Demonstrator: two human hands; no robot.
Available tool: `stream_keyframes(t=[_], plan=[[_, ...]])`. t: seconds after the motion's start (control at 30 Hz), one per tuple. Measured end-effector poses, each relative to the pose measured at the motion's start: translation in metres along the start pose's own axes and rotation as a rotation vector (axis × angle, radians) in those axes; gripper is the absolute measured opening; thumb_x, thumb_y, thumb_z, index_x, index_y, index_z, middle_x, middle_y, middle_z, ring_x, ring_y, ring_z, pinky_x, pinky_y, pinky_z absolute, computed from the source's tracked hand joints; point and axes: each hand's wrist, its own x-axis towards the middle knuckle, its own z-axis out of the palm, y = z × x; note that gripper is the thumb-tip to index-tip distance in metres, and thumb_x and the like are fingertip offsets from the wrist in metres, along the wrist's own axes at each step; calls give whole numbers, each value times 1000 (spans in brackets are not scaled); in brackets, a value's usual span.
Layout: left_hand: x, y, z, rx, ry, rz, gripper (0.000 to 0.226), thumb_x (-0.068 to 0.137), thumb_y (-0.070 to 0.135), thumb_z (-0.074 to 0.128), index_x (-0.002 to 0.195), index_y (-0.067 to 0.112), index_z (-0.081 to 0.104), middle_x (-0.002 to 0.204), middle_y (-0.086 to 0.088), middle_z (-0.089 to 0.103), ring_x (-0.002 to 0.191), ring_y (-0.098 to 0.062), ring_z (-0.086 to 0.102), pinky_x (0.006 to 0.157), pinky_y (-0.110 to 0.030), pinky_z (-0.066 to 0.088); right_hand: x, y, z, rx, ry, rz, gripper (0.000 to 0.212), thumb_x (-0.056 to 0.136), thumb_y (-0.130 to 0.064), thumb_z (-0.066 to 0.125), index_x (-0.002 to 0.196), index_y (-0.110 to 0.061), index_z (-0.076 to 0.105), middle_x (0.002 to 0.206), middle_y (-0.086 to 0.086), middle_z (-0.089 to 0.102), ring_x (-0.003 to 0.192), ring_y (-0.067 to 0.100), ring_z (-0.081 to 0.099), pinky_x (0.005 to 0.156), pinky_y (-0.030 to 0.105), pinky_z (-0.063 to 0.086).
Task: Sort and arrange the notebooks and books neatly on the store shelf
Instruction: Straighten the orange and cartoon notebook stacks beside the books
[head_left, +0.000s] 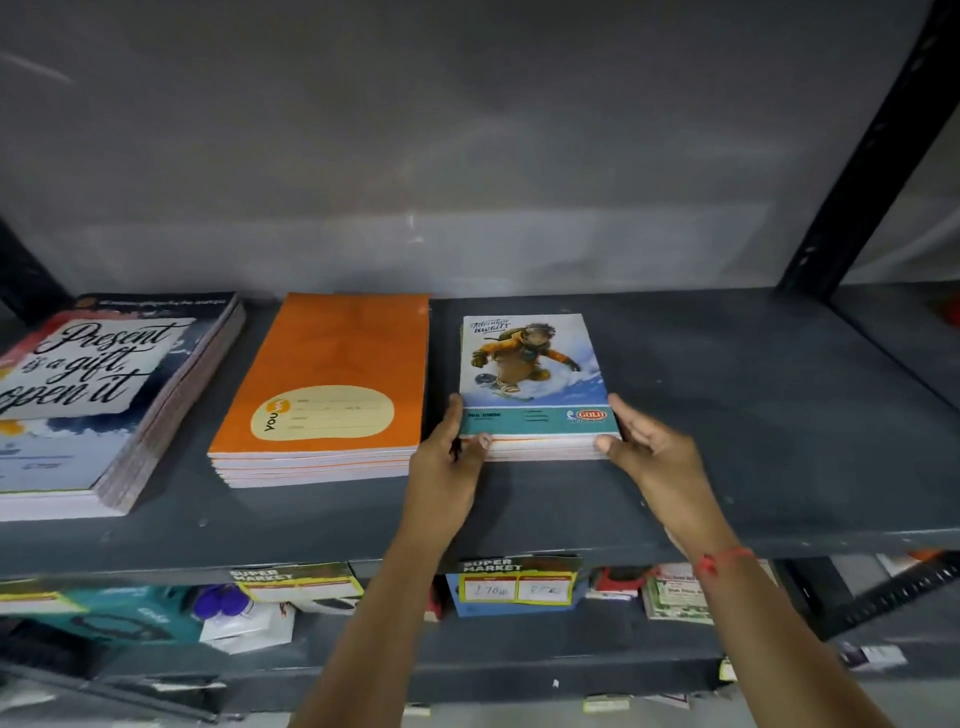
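Note:
A small stack of notebooks with a snowboarder cover (535, 374) lies flat on the dark grey shelf (727, 395), right of centre. My left hand (452, 457) grips its near left corner, thumb on the front edge. My right hand (649, 452) grips its near right corner. Directly to its left sits a stack of orange notebooks (332, 384). At the far left lies a taller pile of "Present is a gift" notebooks (104, 395), slightly angled.
The shelf's right part is bare up to a black upright post (872, 150). A grey back wall closes the shelf behind. Price tags (514, 584) hang on the shelf's front lip, and a lower shelf holds mixed stationery packs (135, 613).

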Motion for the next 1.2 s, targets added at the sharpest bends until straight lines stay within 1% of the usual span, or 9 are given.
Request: stream_keyframes(t=[0.1,0.23,0.33,0.47,0.53,0.7,0.87,1.03,1.2], plan=[[-1,0,0,32,1,-11,62,91,11,54,145,23,27,115,8,47,105,-7,46,88,-15,45,1,2,-1,-7,-1,5,57,85,-6,62,137,-17,44,102,-28,60,80,-22,60,79,-1,47],[-3,1,0,56,10,-14,64,89,7,56,144,24,29,112,9,47,103,-7,46,81,-4,39,1,2,0,-13,5,8,55,85,-6,62,136,-16,45,106,-23,63,77,-25,60,79,-1,46],[-4,0,1,54,30,-4,61,89,7,57,142,23,33,113,7,51,101,-8,48,72,3,41,-1,0,1,-19,21,11,53,86,-7,61,136,-16,46,100,-24,62,79,-15,63,89,10,47],[-4,-3,2,59,63,7,58,89,8,57,141,24,36,127,1,55,105,-8,50,87,-11,44,-3,-2,2,-22,34,3,52,87,-8,60,136,-17,47,93,-27,61,84,-9,60,97,23,49],[-5,-3,2,80,64,13,58,89,10,57,141,25,35,125,3,54,105,-8,49,85,-10,44,-4,-2,2,-32,31,1,53,86,-8,61,137,-18,46,93,-28,61,88,-9,60,101,29,47],[-5,0,3,153,32,19,67,91,10,55,146,23,21,113,8,48,105,-5,46,91,-11,38,-4,0,2,-24,37,-3,53,87,-7,61,136,-18,46,95,-29,62,78,-19,63,100,24,46],[-5,0,3,143,40,18,64,90,9,55,145,23,26,112,8,50,103,-6,49,94,-20,45,-6,-3,4,-32,45,-10,51,88,-8,59,137,-16,46,107,-15,61,96,5,61,101,27,46],[-5,-2,4,124,56,20,60,90,6,55,142,23,32,121,-1,55,101,-7,49,85,-3,39,-7,-6,4,-50,49,5,51,88,-9,59,136,-15,46,108,-13,60,101,8,59,99,27,47],[-8,1,4,152,76,42,57,90,7,55,141,21,35,132,-11,56,100,-8,50,89,-6,38,-11,-11,5,-57,52,26,53,87,-8,61,137,-15,45,108,-11,61,103,10,60,101,32,48]])
